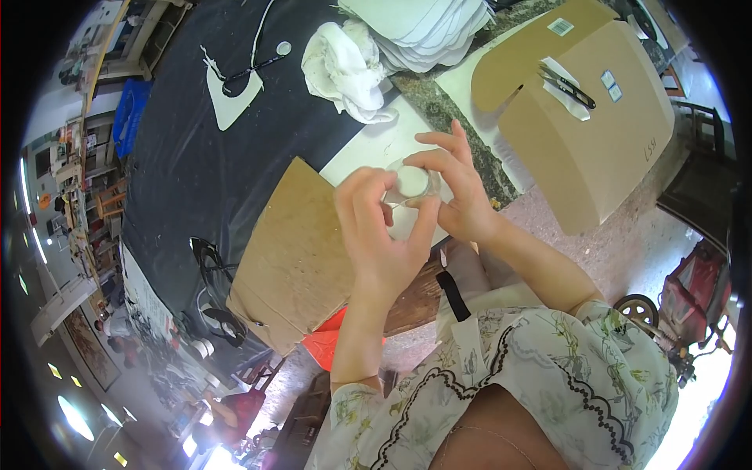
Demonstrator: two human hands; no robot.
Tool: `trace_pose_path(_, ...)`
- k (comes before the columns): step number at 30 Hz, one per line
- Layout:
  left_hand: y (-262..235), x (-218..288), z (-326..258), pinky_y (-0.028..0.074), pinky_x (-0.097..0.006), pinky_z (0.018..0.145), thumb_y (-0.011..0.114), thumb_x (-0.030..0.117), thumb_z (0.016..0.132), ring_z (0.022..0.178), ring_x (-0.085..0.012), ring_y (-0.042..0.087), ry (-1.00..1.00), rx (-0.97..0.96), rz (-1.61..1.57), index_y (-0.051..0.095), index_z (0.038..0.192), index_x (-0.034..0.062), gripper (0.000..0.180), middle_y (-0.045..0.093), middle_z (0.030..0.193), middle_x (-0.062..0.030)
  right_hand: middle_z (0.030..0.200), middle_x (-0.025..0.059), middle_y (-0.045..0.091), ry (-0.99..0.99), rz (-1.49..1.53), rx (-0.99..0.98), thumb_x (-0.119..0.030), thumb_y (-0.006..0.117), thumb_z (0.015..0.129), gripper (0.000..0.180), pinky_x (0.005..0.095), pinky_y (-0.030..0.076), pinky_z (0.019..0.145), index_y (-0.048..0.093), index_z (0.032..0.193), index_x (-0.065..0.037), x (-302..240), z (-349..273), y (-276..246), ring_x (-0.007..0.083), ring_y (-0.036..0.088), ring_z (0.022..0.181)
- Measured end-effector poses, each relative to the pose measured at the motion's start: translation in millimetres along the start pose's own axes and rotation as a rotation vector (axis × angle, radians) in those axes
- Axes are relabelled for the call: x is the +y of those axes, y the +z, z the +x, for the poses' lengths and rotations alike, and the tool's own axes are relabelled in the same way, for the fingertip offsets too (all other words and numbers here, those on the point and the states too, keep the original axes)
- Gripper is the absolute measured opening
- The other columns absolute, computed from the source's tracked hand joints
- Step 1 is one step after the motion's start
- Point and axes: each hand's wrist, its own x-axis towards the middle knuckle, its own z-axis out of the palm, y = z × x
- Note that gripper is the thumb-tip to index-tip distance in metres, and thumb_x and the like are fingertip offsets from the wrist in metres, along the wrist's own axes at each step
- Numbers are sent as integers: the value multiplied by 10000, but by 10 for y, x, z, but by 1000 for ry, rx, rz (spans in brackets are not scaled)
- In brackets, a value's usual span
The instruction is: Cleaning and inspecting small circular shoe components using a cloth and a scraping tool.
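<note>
Between my two hands is a small round white disc-like thing (413, 181) with a paler, see-through rim; its exact kind is unclear. My left hand (377, 223) grips its left and near side with curled fingers and thumb. From the right, the thumb and index finger of my right hand (462, 184) pinch it, while the other fingers stick up and apart. Both hands are raised over a white sheet (360, 160) on the work table. Beyond them lies a crumpled white cloth (338, 69), next to a stack of white cut pieces (427, 31).
A brown cardboard sheet (294, 251) lies left of my hands on the black table cover (204, 164). At right, black snips (568, 86) rest on a cardboard box (580, 157). A white cut piece (235, 100) lies far left, and black-framed glasses (210, 262) lie nearer.
</note>
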Motion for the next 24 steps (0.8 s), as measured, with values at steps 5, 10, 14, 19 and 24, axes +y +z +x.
trace_pose_path(5, -253, -13, -67, 460, -356, 664, 657, -5, 720, 875, -288, 531, 228, -132, 486, 588, 976, 23, 267, 507, 1109, -142, 1082, 63, 576, 38, -10, -46, -145, 748, 692, 438, 562, 93, 1106, 570, 1080, -46, 56, 1, -113, 295, 425, 1213)
trace_pose_path(10, -190, -322, 32, 461, -364, 665, 630, -41, 722, 841, -292, 546, 282, 13, 542, 606, 923, 20, 212, 546, 1056, -118, 1029, 25, 617, 33, 12, -14, -227, 753, 727, 413, 574, 111, 1086, 580, 1072, -79, 10, 26, -79, 280, 461, 1182)
trace_pose_path(14, -46, -542, 201, 462, -320, 659, 614, -58, 761, 783, -219, 566, 261, 125, 305, 593, 949, 15, 202, 578, 955, -89, 1022, 36, 617, -24, -4, -50, -232, 744, 738, 403, 569, 116, 1083, 582, 1069, -71, 3, 4, -53, 295, 467, 1174)
trace_pose_path(19, 99, -422, 411, 441, -232, 621, 620, 11, 845, 742, -81, 532, -172, 107, -346, 593, 963, 4, 121, 583, 885, -40, 1034, 34, 614, -16, -2, -59, -224, 742, 737, 398, 572, 112, 1082, 582, 1067, -70, 5, 6, -42, 298, 467, 1174)
trace_pose_path(24, 1, -327, 495, 448, -207, 631, 653, 65, 857, 717, -48, 518, -516, -57, -419, 624, 973, -11, 142, 583, 776, -1, 1052, 32, 610, -20, -24, -69, -221, 741, 733, 398, 577, 111, 1081, 583, 1067, -73, 45, 7, -111, 299, 462, 1180)
